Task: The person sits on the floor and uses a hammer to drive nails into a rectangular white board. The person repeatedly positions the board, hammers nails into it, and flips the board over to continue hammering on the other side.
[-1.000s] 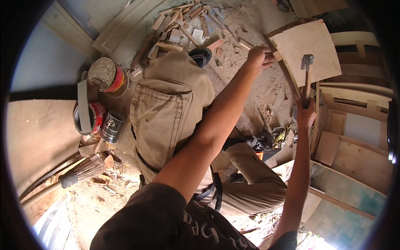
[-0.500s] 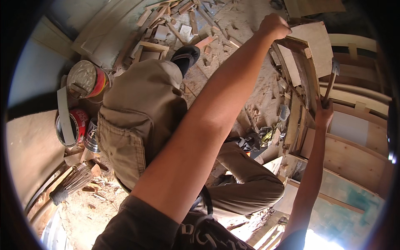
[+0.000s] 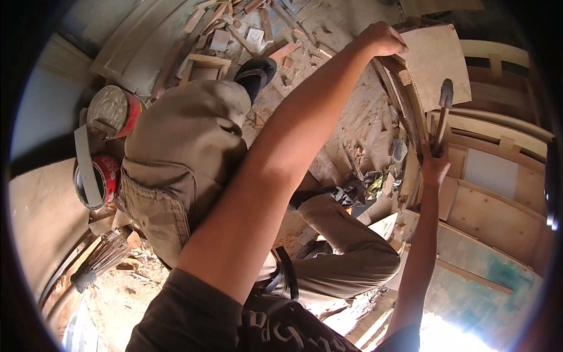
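Up at the top right, my left hand (image 3: 384, 40) is closed at the corner of a thin, pale plywood sheet (image 3: 431, 61). Under the sheet and along its left side runs a rough wooden frame (image 3: 410, 97), its edge pointing toward me. My right hand (image 3: 435, 164) is wrapped round the handle of a hammer (image 3: 447, 92), which stands head up in front of the sheet's lower part. The right fingers are also close beside the frame's edge; whether they touch it I cannot tell.
Wood offcuts (image 3: 255, 38) litter the dusty floor at the top. Paint cans (image 3: 108, 176) and a stick broom (image 3: 105, 258) stand at the left. At the right are wooden shelf-like boards (image 3: 498, 214). A crumpled dark bag (image 3: 355, 193) lies beyond my bent knee.
The plywood sheet has shifted left and now covers more of the wooden frame. My right hand and the hammer have moved left and slightly down, and my left hand stays at the corner.
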Demonstrator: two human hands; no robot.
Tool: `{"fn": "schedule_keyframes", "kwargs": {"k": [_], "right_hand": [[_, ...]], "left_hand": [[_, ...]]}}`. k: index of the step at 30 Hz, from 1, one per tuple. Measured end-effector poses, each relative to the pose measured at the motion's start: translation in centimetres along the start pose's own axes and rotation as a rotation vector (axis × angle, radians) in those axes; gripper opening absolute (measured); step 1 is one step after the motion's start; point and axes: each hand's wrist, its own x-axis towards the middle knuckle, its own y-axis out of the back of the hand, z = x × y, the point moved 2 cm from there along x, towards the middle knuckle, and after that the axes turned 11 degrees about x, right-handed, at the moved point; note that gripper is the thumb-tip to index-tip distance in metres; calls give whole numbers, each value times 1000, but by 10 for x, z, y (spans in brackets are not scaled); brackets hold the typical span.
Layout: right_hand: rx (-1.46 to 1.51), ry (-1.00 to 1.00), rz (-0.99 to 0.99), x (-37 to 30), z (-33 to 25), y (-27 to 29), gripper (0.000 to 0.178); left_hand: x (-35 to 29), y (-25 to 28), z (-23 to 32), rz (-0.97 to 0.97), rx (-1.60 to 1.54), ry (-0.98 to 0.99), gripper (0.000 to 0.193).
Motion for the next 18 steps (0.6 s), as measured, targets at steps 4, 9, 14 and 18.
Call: {"fn": "schedule_keyframes", "kwargs": {"k": [4, 9, 14, 18], "right_hand": [[-30, 8, -14, -32, -1, -18, 29], [-82, -64, -27, -76, 23, -50, 32], [40, 2, -55, -142, 16, -114, 31], [-11, 208, -128, -182, 18, -167, 23]], "left_hand": [[-18, -3, 9, -211, 144, -118, 17], [-39, -19, -6, -483, 456, -38, 13], [-65, -29, -91, -583, 450, -97, 13], [-110, -31, -150, -469, 453, -2, 13]]}}
